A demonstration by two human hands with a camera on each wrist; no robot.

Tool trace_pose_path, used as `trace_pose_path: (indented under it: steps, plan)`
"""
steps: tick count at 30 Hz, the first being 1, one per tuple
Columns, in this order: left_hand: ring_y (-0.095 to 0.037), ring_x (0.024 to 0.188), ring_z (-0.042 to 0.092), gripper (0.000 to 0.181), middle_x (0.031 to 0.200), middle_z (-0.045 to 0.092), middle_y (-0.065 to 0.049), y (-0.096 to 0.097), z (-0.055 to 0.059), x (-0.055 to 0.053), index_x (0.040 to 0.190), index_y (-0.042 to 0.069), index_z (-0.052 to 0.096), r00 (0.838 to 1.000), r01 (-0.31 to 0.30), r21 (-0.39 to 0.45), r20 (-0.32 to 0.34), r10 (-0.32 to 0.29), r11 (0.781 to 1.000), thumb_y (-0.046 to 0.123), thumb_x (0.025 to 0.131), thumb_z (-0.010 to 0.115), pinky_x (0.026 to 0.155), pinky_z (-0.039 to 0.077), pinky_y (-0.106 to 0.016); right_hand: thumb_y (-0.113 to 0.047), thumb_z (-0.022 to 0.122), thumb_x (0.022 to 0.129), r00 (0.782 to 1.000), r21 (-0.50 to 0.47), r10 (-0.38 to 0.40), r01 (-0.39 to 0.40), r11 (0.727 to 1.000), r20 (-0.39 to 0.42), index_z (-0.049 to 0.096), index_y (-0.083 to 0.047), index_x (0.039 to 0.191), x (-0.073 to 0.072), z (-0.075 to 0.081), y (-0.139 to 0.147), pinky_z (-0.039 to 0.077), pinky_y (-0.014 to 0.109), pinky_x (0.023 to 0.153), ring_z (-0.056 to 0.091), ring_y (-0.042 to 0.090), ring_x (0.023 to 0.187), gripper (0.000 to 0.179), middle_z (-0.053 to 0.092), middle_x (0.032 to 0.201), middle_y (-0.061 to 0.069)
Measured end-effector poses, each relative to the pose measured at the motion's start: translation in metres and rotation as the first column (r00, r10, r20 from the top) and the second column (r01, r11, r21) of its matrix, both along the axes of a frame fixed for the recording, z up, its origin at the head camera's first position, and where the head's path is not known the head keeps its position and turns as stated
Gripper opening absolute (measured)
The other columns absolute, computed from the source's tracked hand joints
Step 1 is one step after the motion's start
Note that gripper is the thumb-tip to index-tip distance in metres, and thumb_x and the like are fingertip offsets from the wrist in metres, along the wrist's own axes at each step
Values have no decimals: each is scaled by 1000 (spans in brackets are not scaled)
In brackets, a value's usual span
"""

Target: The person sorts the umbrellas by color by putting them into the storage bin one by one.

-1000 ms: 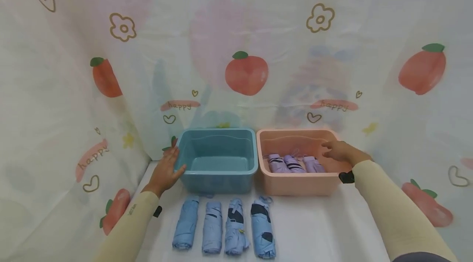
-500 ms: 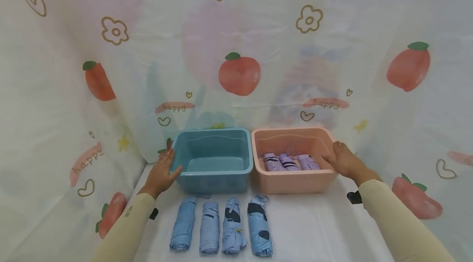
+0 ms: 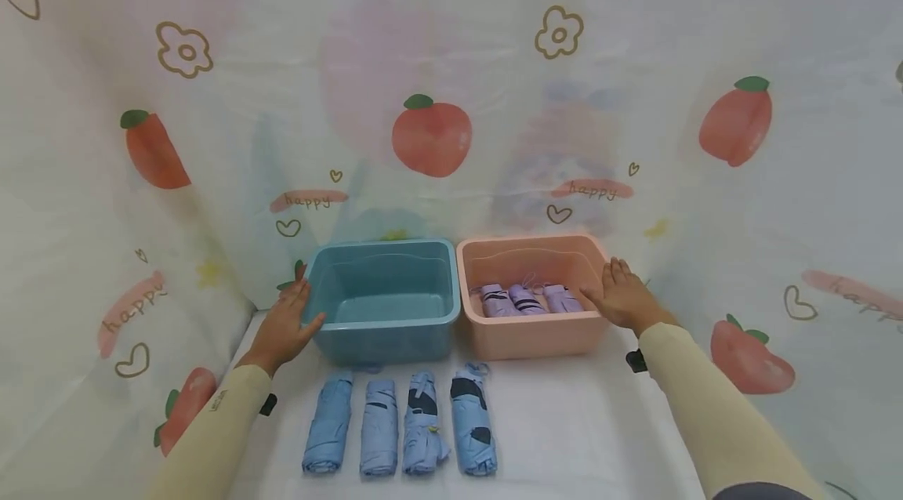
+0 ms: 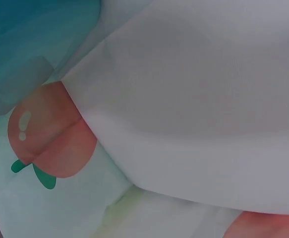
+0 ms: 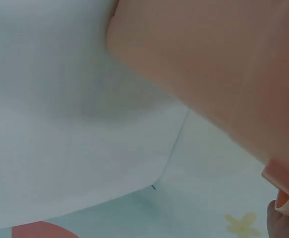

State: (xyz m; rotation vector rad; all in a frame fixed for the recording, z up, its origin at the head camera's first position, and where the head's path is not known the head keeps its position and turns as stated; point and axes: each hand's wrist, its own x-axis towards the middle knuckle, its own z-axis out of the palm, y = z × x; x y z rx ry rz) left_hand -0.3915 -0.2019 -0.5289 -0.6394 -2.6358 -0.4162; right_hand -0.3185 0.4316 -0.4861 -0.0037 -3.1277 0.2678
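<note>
My left hand [image 3: 279, 330] lies with straight fingers along the left side of a blue plastic bin [image 3: 384, 342]. At the right end of a pink plastic bin [image 3: 532, 339], my right hand [image 3: 626, 298] rests with its fingers extended and its thumb over the rim. In the right wrist view, a fingertip [image 5: 278, 223] shows by the pink bin's rim. Three folded purple umbrellas [image 3: 525, 301] lie inside the pink bin. Several folded blue umbrellas [image 3: 379, 429] lie in a row on the white table in front of the blue bin, which has nothing visible inside.
The two bins stand side by side against a fruit-printed curtain [image 3: 451, 53], which also hangs along the left and right sides. White tabletop [image 3: 571, 422] stretches to the right of the blue umbrellas.
My right hand has moved from over the pink bin's inside out to its right rim. The left hand stays by the blue bin. The head view has shifted, moving everything leftward.
</note>
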Motion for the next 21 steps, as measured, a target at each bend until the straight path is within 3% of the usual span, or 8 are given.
trace_pose_path:
  steps: [9,15,18,21]
  plan:
    - [-38,127,23,83,143,19,-20,-6,14,7,139,-3,22,997,6,-62,76,-2,998,58,86,40,98,23,-54,-66,18,86,1000,-39,-25,25,999,8,1,14,136,-2,-3,-2,2,56,100,-8,43,128,95,-8,141,30]
    - [-39,127,21,79,147,10,-14,-5,20,23,143,6,14,979,-34,81,201,17,996,55,88,40,93,26,-57,-70,15,83,997,-62,-70,72,996,28,-2,11,137,-1,-5,-1,0,55,101,-10,41,129,98,-10,142,27]
    - [-37,126,27,73,147,14,-8,-8,15,34,145,19,8,982,-56,173,187,23,983,48,89,45,91,28,-58,-71,14,82,996,-69,-86,88,994,23,-2,11,136,-2,-6,-1,1,56,100,-9,42,129,100,-10,142,27]
    - [-35,117,41,72,145,21,-9,-14,1,50,144,25,6,985,-84,221,163,49,972,42,89,49,87,34,-56,-70,15,82,995,-70,-96,97,993,25,-2,11,137,-2,-7,-3,1,56,100,-9,42,129,99,-10,142,27]
